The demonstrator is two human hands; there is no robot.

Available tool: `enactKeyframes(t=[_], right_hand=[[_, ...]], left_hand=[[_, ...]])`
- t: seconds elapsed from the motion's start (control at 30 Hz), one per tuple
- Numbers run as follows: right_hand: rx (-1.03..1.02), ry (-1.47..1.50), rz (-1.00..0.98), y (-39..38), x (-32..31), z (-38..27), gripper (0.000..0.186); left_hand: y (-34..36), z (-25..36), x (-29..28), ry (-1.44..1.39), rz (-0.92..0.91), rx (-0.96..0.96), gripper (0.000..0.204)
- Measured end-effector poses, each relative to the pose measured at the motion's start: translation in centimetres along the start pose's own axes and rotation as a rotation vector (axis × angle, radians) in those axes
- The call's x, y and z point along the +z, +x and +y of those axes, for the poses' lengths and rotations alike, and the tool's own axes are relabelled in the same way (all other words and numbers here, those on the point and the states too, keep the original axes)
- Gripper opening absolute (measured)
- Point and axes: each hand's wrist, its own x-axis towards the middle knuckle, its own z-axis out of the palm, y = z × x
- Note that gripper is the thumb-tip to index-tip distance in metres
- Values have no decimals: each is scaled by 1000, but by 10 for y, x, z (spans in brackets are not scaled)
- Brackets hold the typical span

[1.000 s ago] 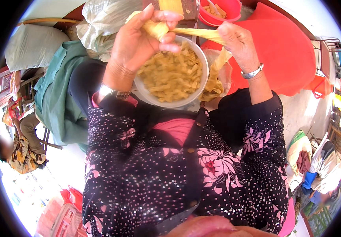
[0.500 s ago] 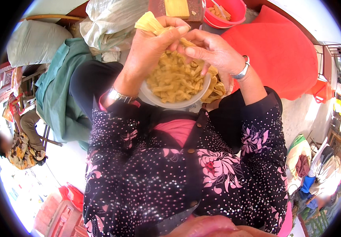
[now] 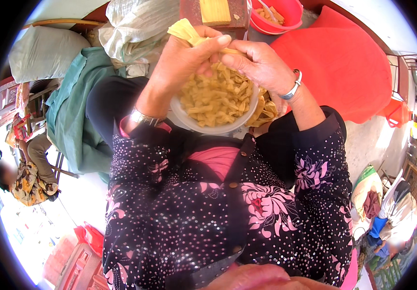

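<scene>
Raised over the bowl, my left hand is closed on a folded yellow strip, whose flat end sticks up above the fingers. Touching it from the right, my right hand has its fingers closed on the same strip, which is partly hidden between the two hands. Beneath them sits a white bowl full of short yellow knotted pieces. More yellow strips lie loose just right of the bowl. A yellow slab rests on a brown stand beyond my hands.
A red bowl with pieces inside is at the back, beside red cloth. Pale sacks and green cloth are on the left, where another person sits. At right is a pile of cloths.
A second ago the strip stretched between my separated hands. My right hand has since moved left to meet my left hand, and the strip is gathered between them.
</scene>
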Motion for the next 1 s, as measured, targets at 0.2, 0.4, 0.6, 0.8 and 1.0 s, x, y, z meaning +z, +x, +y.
enactKeyframes(t=[0.2,0.4,0.6,0.8,1.0], right_hand=[[-70,-3,84,-2,-10,-1,33],[-149,-13,110,-2,-23,-9,30],[-263,-201,240,21,-44,-17,37],[-299,-452,374,51,-70,-15,36],[-221,-602,414,71,-68,0,34]], left_hand=[[-5,13,-38,-315,-38,18,12],[-6,24,-39,-218,-33,78,12],[15,43,-34,-111,54,151,13],[54,52,-41,40,81,283,17],[81,39,-51,175,179,277,18]])
